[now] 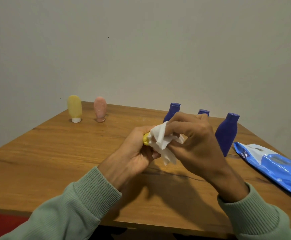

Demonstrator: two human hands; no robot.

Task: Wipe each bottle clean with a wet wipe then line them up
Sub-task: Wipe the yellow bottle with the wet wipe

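Over the middle of the wooden table [54,153], my left hand [132,153] grips a small yellow bottle [146,139], mostly hidden in the fist. My right hand [195,144] pinches a crumpled white wet wipe [162,141] against that bottle. A yellow tube bottle [74,108] and a pink tube bottle [100,109] stand cap-down at the back left. Three dark blue bottles stand at the back right: one [173,111] and another [203,112] partly behind my right hand, the largest [227,134] nearer.
A blue and white wet wipe pack [276,168] lies flat at the table's right edge. A plain wall rises behind the table. Something red [2,226] shows below the table's front left edge.
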